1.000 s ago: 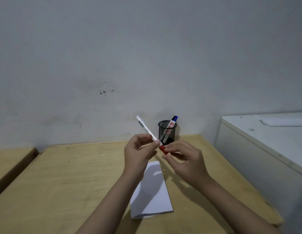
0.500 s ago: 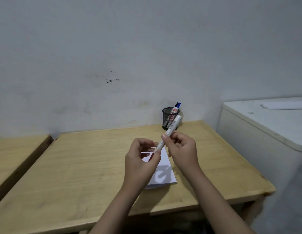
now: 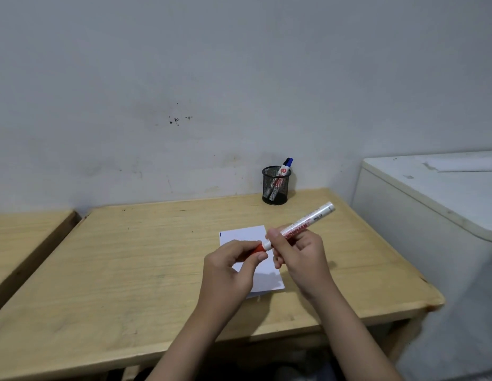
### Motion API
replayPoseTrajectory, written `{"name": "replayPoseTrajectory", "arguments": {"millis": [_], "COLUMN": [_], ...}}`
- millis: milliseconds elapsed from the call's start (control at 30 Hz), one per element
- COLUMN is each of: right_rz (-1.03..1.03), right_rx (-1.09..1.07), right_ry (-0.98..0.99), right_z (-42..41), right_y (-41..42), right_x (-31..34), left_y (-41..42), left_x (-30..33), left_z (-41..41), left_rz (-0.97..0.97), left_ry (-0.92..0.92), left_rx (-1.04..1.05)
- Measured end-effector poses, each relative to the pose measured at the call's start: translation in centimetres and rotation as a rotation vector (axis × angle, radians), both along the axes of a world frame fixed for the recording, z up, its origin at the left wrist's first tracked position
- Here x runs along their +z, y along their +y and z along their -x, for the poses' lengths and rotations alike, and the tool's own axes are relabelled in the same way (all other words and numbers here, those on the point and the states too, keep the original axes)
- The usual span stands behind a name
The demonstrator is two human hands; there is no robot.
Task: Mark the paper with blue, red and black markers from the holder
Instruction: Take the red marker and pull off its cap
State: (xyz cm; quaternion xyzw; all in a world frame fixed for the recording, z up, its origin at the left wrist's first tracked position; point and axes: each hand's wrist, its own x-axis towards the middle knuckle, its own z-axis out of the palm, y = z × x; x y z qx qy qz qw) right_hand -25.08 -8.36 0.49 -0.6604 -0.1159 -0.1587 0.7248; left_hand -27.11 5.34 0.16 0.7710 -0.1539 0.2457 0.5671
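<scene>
- Red marker (image 3: 302, 226): we log a white barrel with red lettering, held above the paper, tilted with its butt end up and to the right. Half a second ago it stood steeper, its butt end lying in front of the holder in the view; now it lies flatter and clear of the holder.
- Red cap (image 3: 258, 248): at the marker's lower left end, just against the white collar. We cannot tell whether it is fully seated or partly drawn off.
- Right hand (image 3: 301, 257): we record it wrapped shut round the barrel near the cap end. One second ago it only pinched at the cap end.
- Left hand (image 3: 230, 268): thumb and fingertips pinched together on the red cap. One second ago this hand held the barrel.
- Paper (image 3: 269, 276): white sheet flat on the table, beneath both hands and partly hidden by them; a small blue mark (image 3: 220, 234) shows at its far left corner.
- Holder (image 3: 275, 185): black mesh cup at the table's far edge near the wall, well apart from the hands; we count two markers leaning in it, one showing a blue cap (image 3: 290, 161), the other a dark cap beside it.
- Table (image 3: 129, 265): pale wood. It shows far more of its near edge than one second ago.
- White cabinet (image 3: 432, 215): just right of the table.
</scene>
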Motion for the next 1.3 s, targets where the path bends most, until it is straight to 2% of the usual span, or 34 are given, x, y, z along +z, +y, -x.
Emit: {"name": "replayPoseTrajectory", "arguments": {"millis": [200, 300, 367, 500, 567, 633, 800, 867, 1000, 1167, 1300], "right_rz": [-0.08, -0.294, -0.353, -0.256, -0.208, -0.193, -0.148, -0.135, -0.076, -0.108, -0.063], "right_rx": [0.018, -0.043, -0.097, -0.158, -0.168, -0.173, -0.175, -0.162, -0.124, -0.117, -0.061], "right_ry": [-0.06, -0.026, -0.029, -0.024, -0.007, 0.007, 0.01, 0.011, 0.027, 0.04, 0.15], "right_z": [-0.7, -2.2, -3.5, -4.9, -5.2, -5.6, -6.4, -6.6, -7.2, -8.6, -11.2], "right_y": [0.0, -1.4, -2.9, -3.8, -3.6, -3.5, -3.7, -3.7, -3.3, -1.5, 1.1], "right_x": [-0.4, -0.1, 0.0, -0.7, -1.3, -1.8, -2.3, -2.3, -2.1, -0.9, -0.5], "left_y": [0.1, 1.4, 2.7, 4.4, 4.6, 4.6, 4.3, 4.4, 4.7, 6.3, 7.8], "left_x": [0.8, 0.6, 0.4, 0.6, 0.6, 0.3, -2.0, -2.8, -3.1, -3.7, -4.8], "left_z": [-1.3, -3.1, -5.0, -10.4, -13.4, -15.9, -19.7, -20.4, -20.8, -18.8, -16.2], "left_rz": [0.057, 0.078, 0.053, -0.031, -0.149, -0.238, -0.31, -0.314, -0.184, -0.084, -0.286], "left_ry": [0.16, 0.247, 0.269, 0.302, 0.332, 0.404, 0.628, 0.657, 0.737, 0.647, 0.617], "left_rx": [-0.105, -0.125, -0.084, 0.027, 0.091, 0.114, 0.086, 0.101, 0.073, 0.066, 0.042]}}
